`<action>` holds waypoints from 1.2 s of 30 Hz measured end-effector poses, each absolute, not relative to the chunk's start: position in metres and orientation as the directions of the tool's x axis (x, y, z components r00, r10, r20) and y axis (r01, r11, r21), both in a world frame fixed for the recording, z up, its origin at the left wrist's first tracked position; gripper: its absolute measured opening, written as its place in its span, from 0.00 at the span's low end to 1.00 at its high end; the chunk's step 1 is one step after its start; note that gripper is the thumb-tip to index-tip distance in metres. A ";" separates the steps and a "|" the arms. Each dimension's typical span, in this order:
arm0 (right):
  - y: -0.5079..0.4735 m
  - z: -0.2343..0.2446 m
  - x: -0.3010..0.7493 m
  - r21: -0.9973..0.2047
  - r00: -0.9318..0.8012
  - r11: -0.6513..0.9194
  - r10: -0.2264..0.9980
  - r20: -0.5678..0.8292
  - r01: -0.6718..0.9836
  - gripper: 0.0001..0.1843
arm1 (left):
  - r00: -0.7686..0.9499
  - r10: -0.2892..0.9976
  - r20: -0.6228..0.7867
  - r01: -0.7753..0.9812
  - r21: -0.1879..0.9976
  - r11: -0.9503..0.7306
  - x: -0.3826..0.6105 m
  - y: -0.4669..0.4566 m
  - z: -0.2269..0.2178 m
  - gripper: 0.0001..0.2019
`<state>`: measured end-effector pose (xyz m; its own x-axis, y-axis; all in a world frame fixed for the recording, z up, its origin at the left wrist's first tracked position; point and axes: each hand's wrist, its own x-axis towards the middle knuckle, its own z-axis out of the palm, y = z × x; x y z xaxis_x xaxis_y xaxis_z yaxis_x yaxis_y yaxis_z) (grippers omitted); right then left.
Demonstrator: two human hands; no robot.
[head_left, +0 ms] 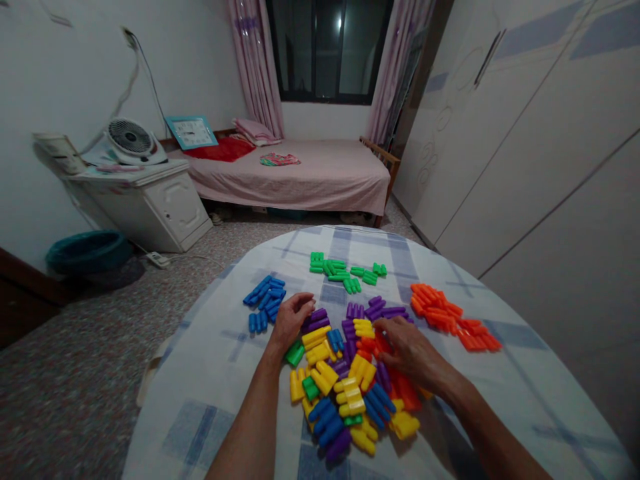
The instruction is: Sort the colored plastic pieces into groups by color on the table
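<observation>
Yellow plastic blocks (353, 397): mixed with other colours just below both hands.
Left hand (291, 321): narrow, fingers curled against purple blocks (317, 320); cannot tell whether it holds one.
Right hand (411, 352): wide, palm down over the mix, nothing visibly gripped.
Blue blocks (265, 298): grouped just left of the left hand.
Orange blocks (443, 313): grouped right of the right hand.
Green blocks (345, 270): grouped ahead of both hands.

Bare left hand (291, 322) and bare right hand (407, 350), joined to slim bare forearms (250, 427), with no markings showing.

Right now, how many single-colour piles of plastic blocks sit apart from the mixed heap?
3. The blue blocks lie left, beside the left hand; the green blocks at the far side; the orange blocks right. Purple blocks touch the heap, so aren't counted.
</observation>
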<state>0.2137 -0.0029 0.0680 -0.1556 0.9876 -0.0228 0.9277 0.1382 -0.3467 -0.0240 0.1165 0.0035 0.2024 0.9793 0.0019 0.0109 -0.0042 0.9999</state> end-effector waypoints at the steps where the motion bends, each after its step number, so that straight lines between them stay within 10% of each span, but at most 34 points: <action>1: -0.002 0.066 0.215 -0.347 -0.165 0.153 0.986 -0.007 0.925 0.21 | 0.201 0.980 0.000 0.012 1.000 -0.003 -0.024 0.117 0.003 0.18; 9: 0.000 0.067 0.254 -0.365 -0.059 0.101 0.990 0.127 0.926 0.23 | 0.191 0.981 -0.021 0.006 1.000 0.021 -0.022 0.115 0.007 0.18; 19: 0.013 0.061 0.328 0.049 0.143 -0.174 0.917 0.372 0.984 0.22 | 0.197 0.980 0.009 0.028 1.000 -0.014 -0.023 0.115 0.006 0.19; 28: 0.021 0.054 0.235 -0.345 -0.134 0.240 0.943 0.304 0.907 0.17 | 0.198 0.980 0.013 0.025 1.000 -0.018 -0.023 0.116 0.005 0.19; 36: 0.010 0.051 0.236 -0.460 0.048 0.087 0.961 0.273 0.884 0.11 | 0.193 0.981 -0.009 0.009 1.000 0.008 -0.023 0.114 0.009 0.20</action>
<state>0.2361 0.0096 0.0515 0.0482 0.9608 0.2732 0.8835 0.0865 -0.4603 -0.0226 0.1139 0.0094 0.1934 0.9811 -0.0094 0.0094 0.0077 0.9999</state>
